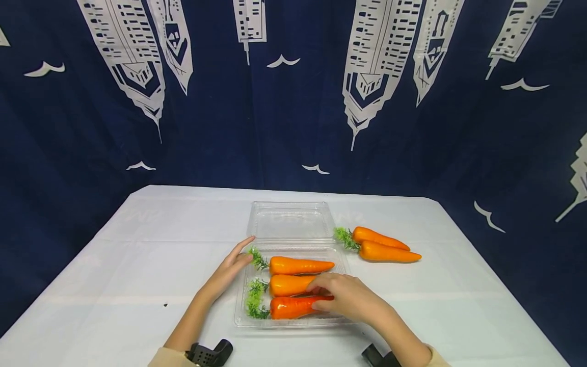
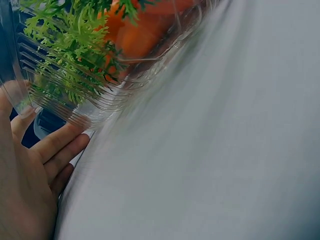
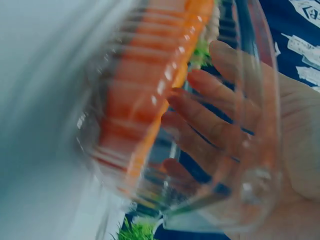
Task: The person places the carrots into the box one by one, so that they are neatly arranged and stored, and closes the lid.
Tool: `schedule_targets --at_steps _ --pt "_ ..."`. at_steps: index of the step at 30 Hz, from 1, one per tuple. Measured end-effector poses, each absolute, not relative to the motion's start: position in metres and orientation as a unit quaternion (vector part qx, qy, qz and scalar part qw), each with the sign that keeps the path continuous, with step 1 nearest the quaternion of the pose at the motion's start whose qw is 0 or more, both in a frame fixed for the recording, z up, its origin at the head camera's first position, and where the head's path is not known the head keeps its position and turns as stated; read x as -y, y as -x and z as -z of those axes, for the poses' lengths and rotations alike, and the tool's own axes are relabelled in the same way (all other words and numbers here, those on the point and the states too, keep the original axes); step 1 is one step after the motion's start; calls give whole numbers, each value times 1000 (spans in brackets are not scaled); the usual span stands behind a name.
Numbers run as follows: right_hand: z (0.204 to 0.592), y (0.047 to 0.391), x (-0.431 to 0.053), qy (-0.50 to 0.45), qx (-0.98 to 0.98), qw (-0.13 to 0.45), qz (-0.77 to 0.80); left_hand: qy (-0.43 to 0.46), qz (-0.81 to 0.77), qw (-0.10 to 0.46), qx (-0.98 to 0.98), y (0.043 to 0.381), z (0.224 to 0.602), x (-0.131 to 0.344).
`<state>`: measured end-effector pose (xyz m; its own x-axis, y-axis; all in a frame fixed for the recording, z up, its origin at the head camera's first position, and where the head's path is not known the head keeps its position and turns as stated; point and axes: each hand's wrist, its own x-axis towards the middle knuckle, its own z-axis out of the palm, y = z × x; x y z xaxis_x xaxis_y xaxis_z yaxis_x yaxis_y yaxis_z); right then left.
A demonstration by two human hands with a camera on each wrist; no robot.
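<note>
A clear plastic clamshell box (image 1: 238, 306) lies with its lid (image 1: 293, 220) folded back. Three carrots with leafy green tops lie in its tray: a back carrot (image 1: 298, 265), a middle carrot (image 1: 286, 285) and a redder front carrot (image 1: 293, 307). My left hand (image 1: 224, 275) rests its extended fingers at the tray's left side, by the back carrot's greens. Over the tapered ends of the middle and front carrots is my right hand (image 1: 350, 298), thumb apart from the fingers. In the right wrist view its loosely spread fingers (image 3: 200, 130) show through the clear wall, fingertips right at a carrot.
Two more carrots (image 1: 390, 251) lie on the white tabletop (image 1: 137, 265), right of the box. A small dark speck (image 1: 165, 305) is left of my left forearm. Behind the table hangs a dark blue curtain (image 1: 293, 102) with white building prints.
</note>
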<state>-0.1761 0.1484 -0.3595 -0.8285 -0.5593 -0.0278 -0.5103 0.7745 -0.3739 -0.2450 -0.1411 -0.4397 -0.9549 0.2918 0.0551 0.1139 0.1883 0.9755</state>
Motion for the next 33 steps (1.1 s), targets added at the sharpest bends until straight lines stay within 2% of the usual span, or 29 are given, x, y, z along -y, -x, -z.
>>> schedule_targets --at_steps 18,26,33 --pt "343 182 -172 258 -943 46 206 -136 -624 74 -766 246 440 141" --pt "342 187 -185 258 -942 6 213 -142 -626 71 -764 245 440 141" --pt "340 192 -195 220 -946 13 237 -144 -624 70 -765 245 440 141"
